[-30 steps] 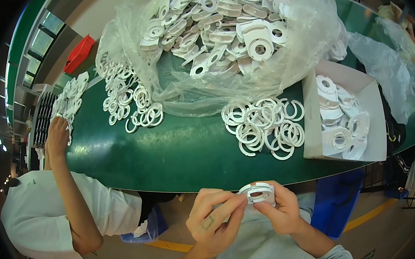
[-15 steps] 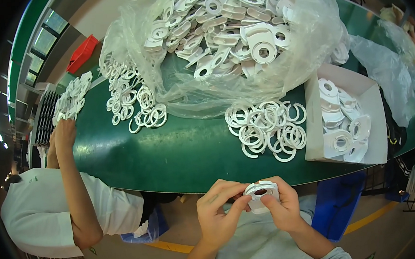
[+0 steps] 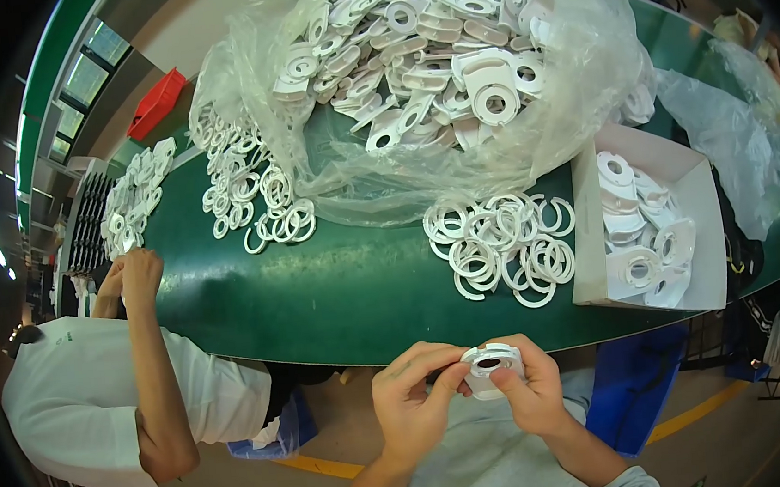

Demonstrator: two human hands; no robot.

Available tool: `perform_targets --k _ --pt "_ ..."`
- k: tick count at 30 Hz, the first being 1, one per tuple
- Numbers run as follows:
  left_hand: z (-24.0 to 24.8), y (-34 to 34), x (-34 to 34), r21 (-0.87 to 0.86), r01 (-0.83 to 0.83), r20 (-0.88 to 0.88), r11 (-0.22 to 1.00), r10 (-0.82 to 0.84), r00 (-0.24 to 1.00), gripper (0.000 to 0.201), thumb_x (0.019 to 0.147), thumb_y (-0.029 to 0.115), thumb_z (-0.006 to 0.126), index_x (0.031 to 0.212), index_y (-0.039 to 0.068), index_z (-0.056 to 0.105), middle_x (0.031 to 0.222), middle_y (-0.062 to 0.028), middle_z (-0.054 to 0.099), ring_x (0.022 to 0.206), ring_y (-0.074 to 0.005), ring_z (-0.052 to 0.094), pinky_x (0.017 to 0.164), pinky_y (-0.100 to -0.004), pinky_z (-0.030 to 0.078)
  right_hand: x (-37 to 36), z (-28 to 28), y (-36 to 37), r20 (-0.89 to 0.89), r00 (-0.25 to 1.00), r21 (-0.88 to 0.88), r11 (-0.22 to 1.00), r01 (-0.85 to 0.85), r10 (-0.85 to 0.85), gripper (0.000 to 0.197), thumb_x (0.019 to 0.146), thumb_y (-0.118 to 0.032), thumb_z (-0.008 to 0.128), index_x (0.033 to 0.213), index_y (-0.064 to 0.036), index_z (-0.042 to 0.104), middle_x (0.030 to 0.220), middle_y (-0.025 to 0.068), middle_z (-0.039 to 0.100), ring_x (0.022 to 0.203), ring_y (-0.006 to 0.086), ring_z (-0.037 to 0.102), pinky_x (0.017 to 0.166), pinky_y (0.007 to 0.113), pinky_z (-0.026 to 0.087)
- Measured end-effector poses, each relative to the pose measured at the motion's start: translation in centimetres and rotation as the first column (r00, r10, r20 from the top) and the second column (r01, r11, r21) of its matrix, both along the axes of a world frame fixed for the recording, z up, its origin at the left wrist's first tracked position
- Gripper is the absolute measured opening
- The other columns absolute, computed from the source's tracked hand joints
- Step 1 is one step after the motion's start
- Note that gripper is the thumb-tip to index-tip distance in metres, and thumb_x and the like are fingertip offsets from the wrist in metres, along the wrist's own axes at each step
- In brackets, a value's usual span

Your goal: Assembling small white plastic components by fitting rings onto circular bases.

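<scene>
Holding, lower centre of the frame: white plastic plate with round opening (image 3: pixel 483 386), right hand (image 3: pixel 535 390) fingers clasping, left hand (image 3: pixel 413 401) fingers pinching left edge; flat face newly tilted into view, handling apparently unfinished.

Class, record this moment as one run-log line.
left hand: at white part | right hand: gripping it | green table: white rings, open carton

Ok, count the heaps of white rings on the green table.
2: the left heap, along the plastic bag's left side; the right heap, just left of the white box. The bag may hide others.
</scene>
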State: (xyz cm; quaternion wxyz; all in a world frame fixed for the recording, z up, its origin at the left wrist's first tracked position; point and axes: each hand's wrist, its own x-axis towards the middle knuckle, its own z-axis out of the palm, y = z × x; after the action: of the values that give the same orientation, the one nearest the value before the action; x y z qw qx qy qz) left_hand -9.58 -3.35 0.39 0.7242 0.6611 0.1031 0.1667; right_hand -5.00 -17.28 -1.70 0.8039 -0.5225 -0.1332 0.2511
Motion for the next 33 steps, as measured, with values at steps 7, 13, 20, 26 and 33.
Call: perform_targets --k 7,13,20,26,33 --pt "-0.7 -0.2 0.1 0.136 -0.038 0.025 0.99 0.035 0.999 0.017 0.077 -0.008 0.066 0.094 -0.005 0.066 0.088 -0.0131 0.063 0.068 -0.0157 0.06 0.056 -0.0244 0.05 0.5 -0.6 -0.2 0.107 0.991 -0.113 0.989 0.098 -0.085 0.017 0.09 -0.007 0.054 0.101 0.0048 0.059 0.088 0.0093 0.065 0.08 0.013 0.062 0.07 0.026 0.049" --pt "-0.9 1.4 1.3 0.481 0.052 0.198 0.875 -0.166 0.966 0.027 0.067 -0.008 0.071 0.093 -0.001 0.068 0.083 -0.0085 0.063 0.066 -0.0177 0.056 0.057 -0.025 0.045 1.3 -0.7 -0.1 0.316 0.949 -0.128 0.989 0.068 -0.024 0.014 0.088 -0.005 0.054 0.09 0.0044 0.064 0.082 0.0085 0.066 0.07 0.0118 0.062 0.065 0.024 0.048" --pt "-1.2 0.2 0.7 0.417 0.001 0.144 0.909 -0.067 0.987 0.021 0.071 -0.009 0.068 0.09 -0.001 0.067 0.079 -0.0092 0.062 0.067 -0.0163 0.056 0.056 -0.0239 0.045 0.2 -1.8 -0.2 0.192 0.981 -0.241 0.97 0.021 0.026 0.019 0.09 -0.011 0.052 0.085 0.0035 0.063 0.069 0.0062 0.06 0.06 0.0077 0.049 0.053 0.023 0.037" --pt "-1.0 0.4 0.3 0.163 -0.005 0.002 0.987 0.005 1.0 0.021 0.071 -0.01 0.067 0.09 -0.002 0.067 0.076 -0.0092 0.062 0.071 -0.0166 0.06 0.059 -0.0242 0.047 0.7 -0.6 0.0 0.251 0.968 -0.238 0.971 0.035 0.027 0.017 0.088 -0.01 0.051 0.089 0.0034 0.062 0.071 0.009 0.062 0.059 0.0115 0.054 0.055 0.025 0.041" --pt "0.6 2.7 0.4 0.445 0.194 0.078 0.874 -0.254 0.964 0.025 0.063 -0.009 0.071 0.087 -0.005 0.068 0.08 -0.0135 0.066 0.068 -0.0182 0.061 0.057 -0.025 0.047 2.4 1.0 -1.9 0.329 0.908 -0.366 0.921 -0.13 0.259 0.021 0.085 -0.007 0.046 0.09 0.0034 0.063 0.07 0.0126 0.064 0.058 0.0184 0.062 0.055 0.026 0.046"
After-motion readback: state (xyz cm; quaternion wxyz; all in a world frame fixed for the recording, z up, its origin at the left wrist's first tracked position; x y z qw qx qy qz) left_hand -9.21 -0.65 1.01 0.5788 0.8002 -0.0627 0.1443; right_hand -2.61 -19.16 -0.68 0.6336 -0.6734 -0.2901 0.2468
